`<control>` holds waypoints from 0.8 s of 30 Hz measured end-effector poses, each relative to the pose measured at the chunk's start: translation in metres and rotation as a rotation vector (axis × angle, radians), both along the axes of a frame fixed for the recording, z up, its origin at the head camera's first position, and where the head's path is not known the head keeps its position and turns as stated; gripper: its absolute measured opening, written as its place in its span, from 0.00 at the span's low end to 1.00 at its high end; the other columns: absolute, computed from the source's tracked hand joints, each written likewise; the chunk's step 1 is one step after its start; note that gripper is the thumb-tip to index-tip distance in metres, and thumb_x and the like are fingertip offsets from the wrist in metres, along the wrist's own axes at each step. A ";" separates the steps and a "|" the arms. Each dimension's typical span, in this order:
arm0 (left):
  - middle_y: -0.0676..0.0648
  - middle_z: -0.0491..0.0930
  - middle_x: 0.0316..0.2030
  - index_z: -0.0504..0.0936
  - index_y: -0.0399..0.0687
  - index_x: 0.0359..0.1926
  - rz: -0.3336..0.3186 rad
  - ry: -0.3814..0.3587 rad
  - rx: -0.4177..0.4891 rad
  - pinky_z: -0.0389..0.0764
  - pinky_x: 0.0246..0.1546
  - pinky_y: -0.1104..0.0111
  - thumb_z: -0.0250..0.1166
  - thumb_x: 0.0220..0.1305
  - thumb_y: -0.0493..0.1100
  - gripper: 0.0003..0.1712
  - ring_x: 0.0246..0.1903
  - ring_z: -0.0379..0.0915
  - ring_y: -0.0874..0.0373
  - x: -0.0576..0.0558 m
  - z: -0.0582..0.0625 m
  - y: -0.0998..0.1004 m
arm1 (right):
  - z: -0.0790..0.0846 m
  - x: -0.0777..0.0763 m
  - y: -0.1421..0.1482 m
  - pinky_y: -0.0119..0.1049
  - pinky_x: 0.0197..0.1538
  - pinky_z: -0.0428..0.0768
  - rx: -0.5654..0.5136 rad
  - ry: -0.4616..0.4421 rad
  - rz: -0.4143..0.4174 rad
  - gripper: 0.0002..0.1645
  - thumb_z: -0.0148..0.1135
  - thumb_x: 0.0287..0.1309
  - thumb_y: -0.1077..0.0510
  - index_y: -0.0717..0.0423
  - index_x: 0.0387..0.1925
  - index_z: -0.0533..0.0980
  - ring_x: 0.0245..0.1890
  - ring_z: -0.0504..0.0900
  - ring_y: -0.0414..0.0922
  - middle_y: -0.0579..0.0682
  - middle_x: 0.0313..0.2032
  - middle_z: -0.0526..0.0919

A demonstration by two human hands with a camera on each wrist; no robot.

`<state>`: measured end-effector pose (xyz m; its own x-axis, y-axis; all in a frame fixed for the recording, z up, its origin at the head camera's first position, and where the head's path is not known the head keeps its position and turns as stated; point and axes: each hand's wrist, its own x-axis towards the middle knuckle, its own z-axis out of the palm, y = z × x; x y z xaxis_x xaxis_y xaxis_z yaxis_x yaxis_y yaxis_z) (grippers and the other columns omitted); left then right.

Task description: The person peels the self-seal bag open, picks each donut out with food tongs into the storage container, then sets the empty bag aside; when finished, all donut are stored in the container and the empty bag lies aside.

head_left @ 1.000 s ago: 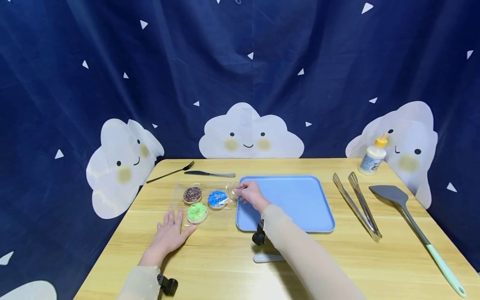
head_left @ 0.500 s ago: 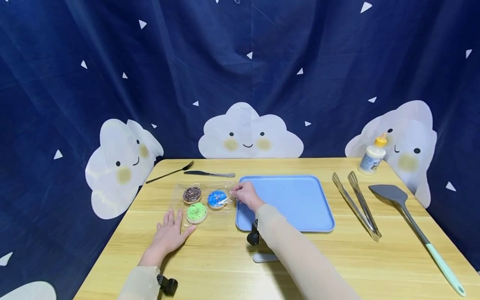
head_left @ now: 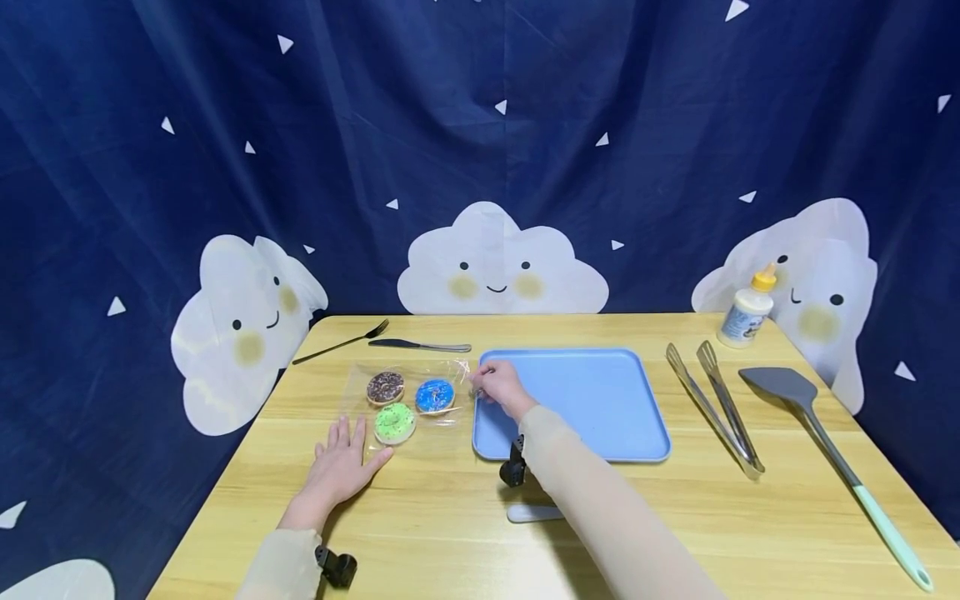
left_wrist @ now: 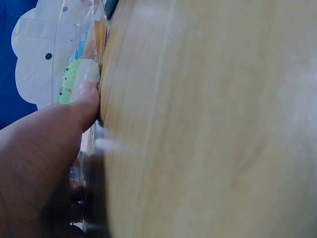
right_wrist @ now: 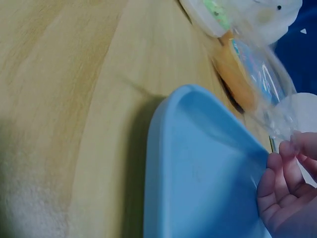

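A clear plastic bag (head_left: 450, 435) lies on the table, with three toy donuts in it: a chocolate one (head_left: 385, 388), a blue one (head_left: 435, 396) and a green one (head_left: 394, 423). My left hand (head_left: 339, 467) rests with spread, straight fingers on the bag's near left corner; its thumb is beside the green donut in the left wrist view. Thumb and fingertips of my right hand (head_left: 501, 387) pinch the bag's right edge, over the left rim of the blue tray (head_left: 645, 417). In the right wrist view the pinched plastic (right_wrist: 282, 121) is lifted and stretched.
Behind the bag lie a black fork (head_left: 341, 343) and a knife (head_left: 420, 346). Metal tongs (head_left: 712, 408), a spatula (head_left: 825, 450) and a white bottle (head_left: 746, 312) with a yellow cap are right of the tray. A pale handle (head_left: 532, 513) shows partly under the right forearm.
My right hand shifted slightly left along the bag's edge, then back right, still pinching the plastic. My left hand and the donuts stay in place.
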<state>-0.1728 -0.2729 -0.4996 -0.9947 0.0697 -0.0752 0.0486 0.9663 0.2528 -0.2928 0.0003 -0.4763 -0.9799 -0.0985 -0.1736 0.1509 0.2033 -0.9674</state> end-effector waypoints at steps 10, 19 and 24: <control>0.23 0.39 0.66 0.48 0.30 0.69 0.002 0.011 0.001 0.41 0.58 0.33 0.44 0.62 0.71 0.53 0.65 0.33 0.28 0.001 0.003 0.001 | 0.003 0.002 0.007 0.32 0.22 0.73 -0.060 -0.050 -0.054 0.05 0.61 0.51 0.68 0.65 0.33 0.79 0.19 0.73 0.42 0.52 0.26 0.81; 0.24 0.37 0.66 0.47 0.31 0.69 0.009 -0.009 0.022 0.39 0.58 0.33 0.44 0.62 0.71 0.54 0.65 0.31 0.29 0.001 0.005 0.003 | 0.002 0.000 0.015 0.33 0.21 0.75 -0.088 -0.082 -0.056 0.03 0.58 0.52 0.70 0.63 0.30 0.77 0.19 0.75 0.44 0.55 0.25 0.80; 0.23 0.37 0.66 0.47 0.31 0.69 0.011 -0.008 0.021 0.39 0.58 0.33 0.43 0.61 0.72 0.54 0.65 0.31 0.28 0.001 0.003 0.002 | 0.003 -0.001 0.016 0.33 0.23 0.76 -0.089 -0.083 -0.030 0.05 0.57 0.52 0.70 0.64 0.31 0.78 0.20 0.76 0.44 0.55 0.26 0.81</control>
